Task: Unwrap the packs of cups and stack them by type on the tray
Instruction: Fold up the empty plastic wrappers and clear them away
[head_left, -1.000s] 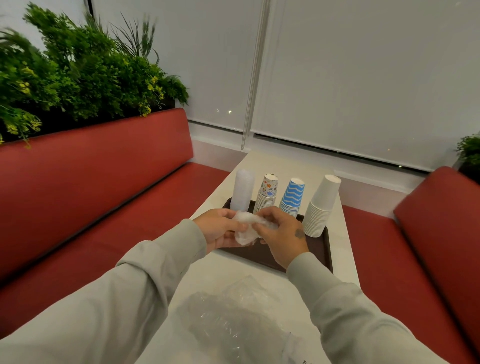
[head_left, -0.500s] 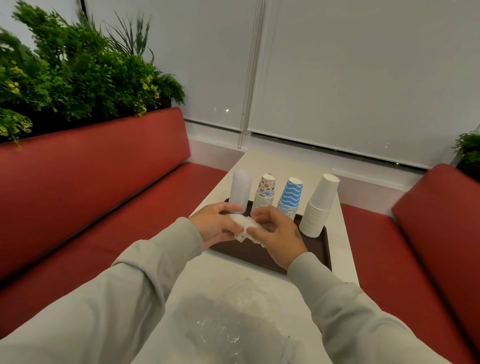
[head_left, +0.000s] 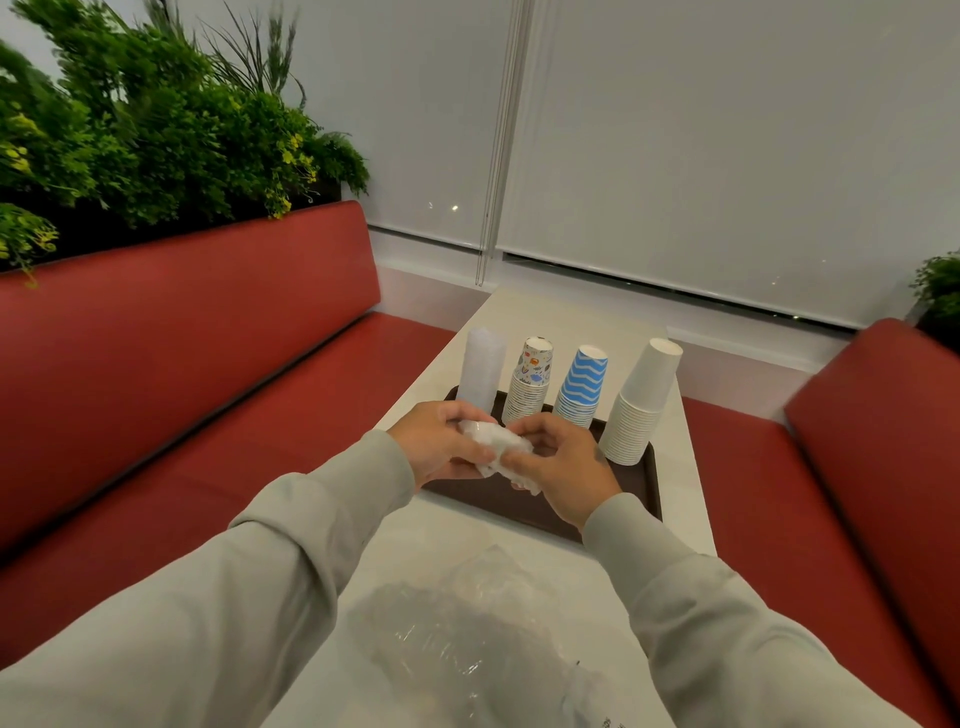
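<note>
Room: red seats (head_left: 182, 364) both sides, plants (head_left: 130, 114) upper left.
Surface (head_left: 545, 322): white, centre; clear film (head_left: 467, 639) lies bottom centre.
Tray (head_left: 650, 478): dark, mid-frame, bearing four cup stacks (head_left: 582, 387).
Grip: left hand (head_left: 436, 447) and right hand (head_left: 563, 465) both clench a crumpled wrap (head_left: 496, 446) over the tray.

No words, numbers or brand names can be read anywhere in front of you. On the tray (head_left: 644, 483), the patterned cups (head_left: 535, 364) carry small coloured drawings and the blue cups (head_left: 584, 376) carry white wavy lines; neither shows lettering. A few small dark printed marks sit on the clear plastic wrap (head_left: 467, 639) at the near end of the desk (head_left: 571, 312), too small and cut off to read.
</note>
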